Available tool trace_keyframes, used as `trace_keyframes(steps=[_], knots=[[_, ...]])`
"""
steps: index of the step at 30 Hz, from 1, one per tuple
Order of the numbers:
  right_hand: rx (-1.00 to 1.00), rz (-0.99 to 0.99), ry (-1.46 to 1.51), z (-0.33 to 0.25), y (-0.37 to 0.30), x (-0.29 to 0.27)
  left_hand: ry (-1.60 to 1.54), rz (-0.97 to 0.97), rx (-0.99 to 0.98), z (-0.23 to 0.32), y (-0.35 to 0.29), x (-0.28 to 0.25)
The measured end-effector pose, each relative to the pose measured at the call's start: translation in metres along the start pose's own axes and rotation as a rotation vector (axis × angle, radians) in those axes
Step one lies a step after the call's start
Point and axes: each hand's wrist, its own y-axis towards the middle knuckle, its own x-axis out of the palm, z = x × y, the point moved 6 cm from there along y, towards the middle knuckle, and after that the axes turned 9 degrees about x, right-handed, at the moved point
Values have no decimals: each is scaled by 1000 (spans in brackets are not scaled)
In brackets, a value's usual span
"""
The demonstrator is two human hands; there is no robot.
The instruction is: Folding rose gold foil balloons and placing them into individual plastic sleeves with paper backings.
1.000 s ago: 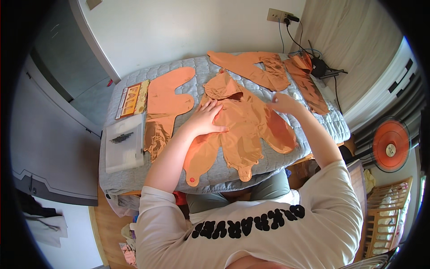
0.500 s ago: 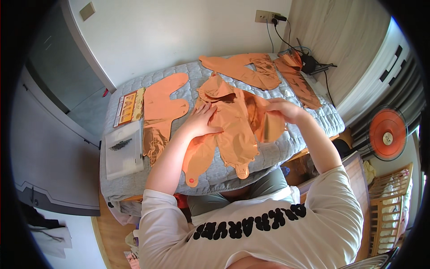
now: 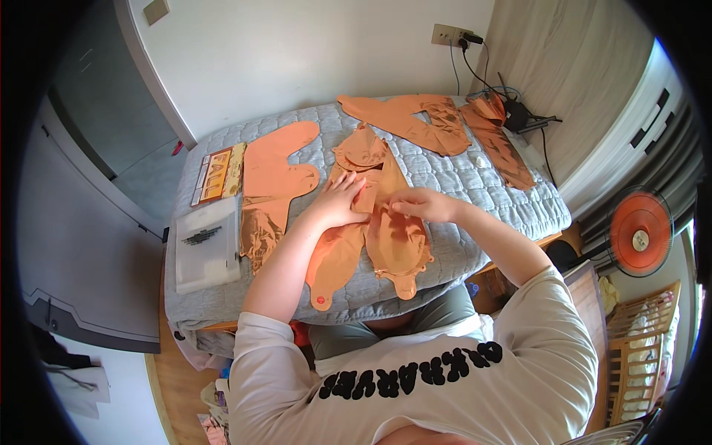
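Observation:
A flat, uninflated orange foil balloon (image 3: pixel 400 248) lies partly folded on the near middle of the bed, its shiny side creased. My left hand (image 3: pixel 343 200) rests palm down on its left part, fingers spread, holding nothing. At the balloon's centre, my right hand (image 3: pixel 419 205) has its fingers closed on the edge of a folded foil flap. Left of my hands lies another flat foil balloon (image 3: pixel 276 167), letter-shaped. Beyond them are a third (image 3: pixel 386 115), with a gap in it, and a fourth (image 3: pixel 498 144) toward the far right corner.
Grey quilting covers the bed (image 3: pixel 334 126). On its left side lie a printed card (image 3: pixel 219 176) and a clear plastic pouch (image 3: pixel 208 248) with small dark pieces. A black device (image 3: pixel 518 117) with cables sits at the far right corner. A fan (image 3: pixel 639 231) stands right of the bed.
My right hand has moved left, bringing the balloon's right flap over onto its middle. My left hand has stayed nearly in place. The whole view has shifted slightly.

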Motion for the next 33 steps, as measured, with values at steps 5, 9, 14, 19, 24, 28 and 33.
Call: trace_keyframes(steps=[5,9,14,19,24,28,33], knots=[[-157,491,-443,1,4,-28,18,-17,1,0,3,0],[-107,379,-573,20,25,-27,-13,-10,7,3,4,0],[-32,282,-653,11,35,-19,-19,-21,-3,-1,1,2],[16,272,-657,8,38,-15,-4,-13,-2,-2,2,2],[58,348,-661,7,37,-5,-8,-12,3,0,4,1],[39,317,-649,-1,39,8,10,-11,-6,-2,2,2],[41,299,-682,-5,41,11,12,-9,-13,-2,4,3]])
